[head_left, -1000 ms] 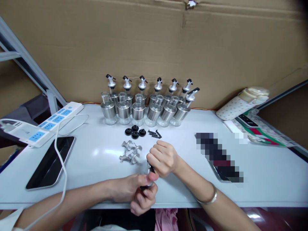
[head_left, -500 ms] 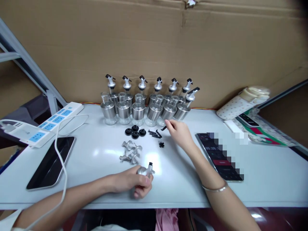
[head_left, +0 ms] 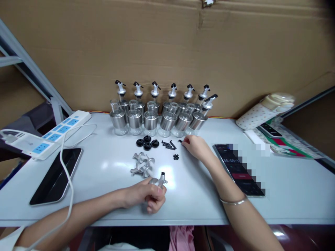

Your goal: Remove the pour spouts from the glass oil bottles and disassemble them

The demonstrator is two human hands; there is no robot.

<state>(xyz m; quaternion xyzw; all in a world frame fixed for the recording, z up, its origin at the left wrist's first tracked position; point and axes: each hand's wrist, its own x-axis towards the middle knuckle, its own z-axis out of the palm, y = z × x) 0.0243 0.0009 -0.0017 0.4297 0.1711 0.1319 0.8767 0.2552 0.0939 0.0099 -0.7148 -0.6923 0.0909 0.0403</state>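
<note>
You have seven topped bottles (head_left: 198,121), five open bottles (head_left: 150,122), four round black plugs (head_left: 147,146), four loose silver spouts (head_left: 141,157), one more spout (head_left: 154,181) in left hand (head_left: 151,195).

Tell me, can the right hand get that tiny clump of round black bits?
Probably yes: the right hand is close, and only bare tabletop seems to lie between it and the tiny black bits. It seems to hold a black lever, though, which could get in the way.

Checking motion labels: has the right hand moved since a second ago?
Yes: the right hand has moved away from the near edge, rightward and closer to the front bottles.
</note>
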